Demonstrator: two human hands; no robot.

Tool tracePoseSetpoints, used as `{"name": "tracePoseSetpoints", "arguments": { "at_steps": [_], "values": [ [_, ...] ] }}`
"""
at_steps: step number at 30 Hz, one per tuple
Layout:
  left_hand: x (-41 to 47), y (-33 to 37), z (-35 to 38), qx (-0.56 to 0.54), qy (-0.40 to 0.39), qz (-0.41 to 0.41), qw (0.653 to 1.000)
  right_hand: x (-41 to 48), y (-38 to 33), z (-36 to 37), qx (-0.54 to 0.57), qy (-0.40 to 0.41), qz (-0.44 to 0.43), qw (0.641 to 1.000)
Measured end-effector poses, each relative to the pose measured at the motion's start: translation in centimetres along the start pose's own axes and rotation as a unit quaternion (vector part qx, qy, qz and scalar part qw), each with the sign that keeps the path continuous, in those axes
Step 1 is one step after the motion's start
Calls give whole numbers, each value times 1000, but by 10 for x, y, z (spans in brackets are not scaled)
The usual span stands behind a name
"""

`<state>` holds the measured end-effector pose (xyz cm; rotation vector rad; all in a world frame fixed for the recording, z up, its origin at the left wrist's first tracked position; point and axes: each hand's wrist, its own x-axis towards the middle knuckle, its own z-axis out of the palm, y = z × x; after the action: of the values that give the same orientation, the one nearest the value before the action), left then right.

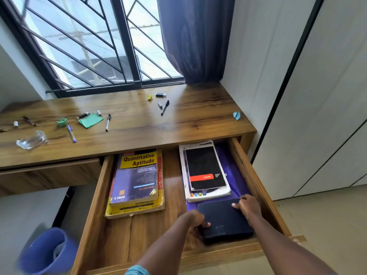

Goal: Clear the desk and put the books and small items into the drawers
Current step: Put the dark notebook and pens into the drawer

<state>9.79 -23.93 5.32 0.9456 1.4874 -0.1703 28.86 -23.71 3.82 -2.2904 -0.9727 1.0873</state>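
A wide wooden drawer (139, 235) stands pulled out from under the brown wooden worktop (129, 108). Both hands hold a dark blue flat case (224, 221) in the front right corner of the drawer. The left hand (195, 221) grips the case's near left edge, thumb on top and fingers curled under. The right hand (249, 205) pinches its far right corner.

Just behind the case lies a black pad with a red band (204, 169), on top of a white book (208, 194). On the left side of the drawer, a purple and yellow book (137, 175) rests on a bigger yellow book (137, 210).

Small things lie on the worktop. A green paper (91, 120), a black and white pen (107, 122), a blue pen (71, 133) and a clear plastic wrapper (31, 140) sit toward the left end. A black pen (165, 107) lies near the back edge. A small blue paper ball (236, 115) sits by the right edge.
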Motion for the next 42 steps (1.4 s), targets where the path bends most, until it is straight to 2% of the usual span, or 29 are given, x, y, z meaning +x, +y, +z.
{"name": "tracePoseSetpoints", "arguments": {
  "at_steps": [6,11,15,18,21,27,32,37,42],
  "values": [
    [-9,8,0,18,15,-19,1000,-17,-9,11,-45,34,-30,998],
    [-21,13,-12,13,48,3,999,-28,-29,29,-176,102,-132,970],
    [-34,19,-43,-17,143,53,988,-36,-58,48,-252,154,-255,921],
    [-41,15,-76,-35,234,113,965,-43,-91,73,-242,152,-300,910],
    [-50,6,-122,-45,285,145,947,-53,-137,101,-229,140,-344,900],
    [-82,-10,-221,17,403,172,899,-68,-223,143,-187,152,-358,902],
    [-80,-5,-318,-49,457,167,872,-59,-278,156,-206,146,-343,905],
    [-41,20,-378,-63,489,110,863,-3,-325,169,-232,105,-326,910],
    [20,60,-423,-46,556,85,826,73,-383,181,-253,82,-320,909]
  ]
}}
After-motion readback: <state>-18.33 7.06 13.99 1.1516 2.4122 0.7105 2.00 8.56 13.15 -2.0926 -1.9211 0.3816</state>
